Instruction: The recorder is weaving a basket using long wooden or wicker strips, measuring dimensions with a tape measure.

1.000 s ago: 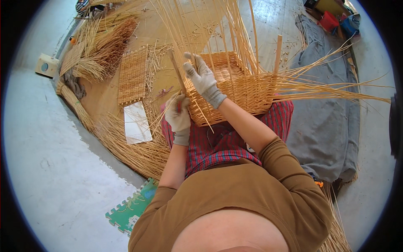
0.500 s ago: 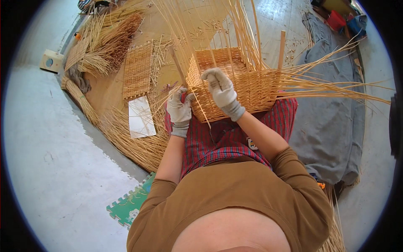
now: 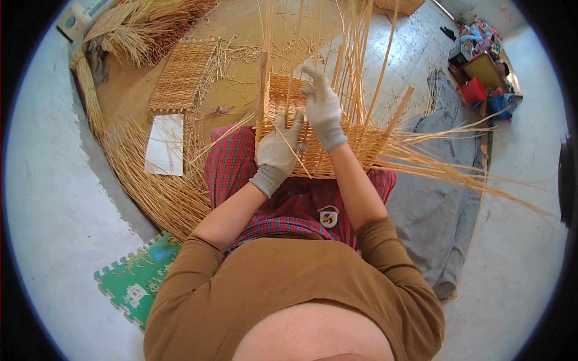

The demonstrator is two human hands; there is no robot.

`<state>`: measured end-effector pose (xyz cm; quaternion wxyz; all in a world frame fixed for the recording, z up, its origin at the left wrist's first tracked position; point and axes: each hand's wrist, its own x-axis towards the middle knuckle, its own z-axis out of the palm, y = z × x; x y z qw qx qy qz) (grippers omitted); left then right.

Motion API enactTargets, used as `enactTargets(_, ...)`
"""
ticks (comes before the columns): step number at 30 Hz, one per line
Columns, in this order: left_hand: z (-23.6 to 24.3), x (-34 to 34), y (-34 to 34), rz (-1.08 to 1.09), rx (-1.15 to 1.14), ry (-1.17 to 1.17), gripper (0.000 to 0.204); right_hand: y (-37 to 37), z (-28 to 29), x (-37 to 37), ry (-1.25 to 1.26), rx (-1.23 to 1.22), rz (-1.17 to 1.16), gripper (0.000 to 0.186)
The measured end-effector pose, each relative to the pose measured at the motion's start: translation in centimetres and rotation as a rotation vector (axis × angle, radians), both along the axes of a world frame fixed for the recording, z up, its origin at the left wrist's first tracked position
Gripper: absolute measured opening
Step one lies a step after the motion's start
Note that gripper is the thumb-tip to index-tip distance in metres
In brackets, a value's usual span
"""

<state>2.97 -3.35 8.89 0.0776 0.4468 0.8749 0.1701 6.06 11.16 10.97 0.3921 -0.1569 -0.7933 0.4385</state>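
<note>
A partly woven wicker basket (image 3: 328, 157) rests across my lap, its thin stakes standing upright and long loose strands trailing to the right. My left hand (image 3: 278, 149), in a pale work glove, grips the near wall at the left corner, its fingers around a stake at the rim. A loose wicker strand (image 3: 299, 164) slants down beside it. My right hand (image 3: 323, 109), also gloved, is raised above the near rim with its fingers curled. What its fingertips hold, if anything, I cannot make out. Flat wooden sticks (image 3: 263, 81) stand at the basket's corners.
Bundled wicker rods (image 3: 153, 195) lie along the left, beside a white sheet (image 3: 164, 144) and a flat woven panel (image 3: 183, 78). Grey cloth (image 3: 430, 210) covers the floor at right. A green foam mat (image 3: 135, 277) is at lower left; a red container (image 3: 474, 91) stands at far right.
My left hand has shifted onto the basket's near wall; the red thing in its grip no longer shows. My right hand has risen off the wall. The basket has turned and tilted in my lap.
</note>
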Motion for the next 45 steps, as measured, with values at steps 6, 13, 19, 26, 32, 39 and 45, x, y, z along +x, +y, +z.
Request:
enactTargets(6,-2.7,-0.9,-2.5,-0.11,0.782,-0.148,0.06,-0.5,-1.7,10.7,-0.018,0.327,-0.315,0.044)
enactTargets(13,-5.9,-6.2,-3.6,0.228,0.961,-0.329,0.026,-11.3,0.3,4.4,-0.123,0.355,0.114,0.031)
enactTargets(19,-8.7,-7.5,-2.5,0.006,1.311,-0.868,0.024,-11.8,2.2,-1.0,-0.064,0.514,0.102,0.029)
enactTargets(26,-7.0,-7.4,-3.3,0.046,1.06,-0.49,0.033,-11.0,-0.5,4.0,-0.003,0.53,0.213,0.023)
enactTargets(32,-4.2,-6.6,-2.7,0.113,1.046,-0.611,0.034,-4.0,-5.0,5.7,0.017,-0.892,-0.02,0.018)
enactTargets(39,-5.2,-6.7,-1.2,0.334,0.828,-0.706,0.036,-4.1,0.3,-0.2,0.04,-0.012,-0.11,0.027)
enactTargets(45,-6.5,-6.0,-0.3,0.355,0.852,-0.579,0.036,-2.5,1.7,-1.0,0.172,-0.216,0.084,0.052)
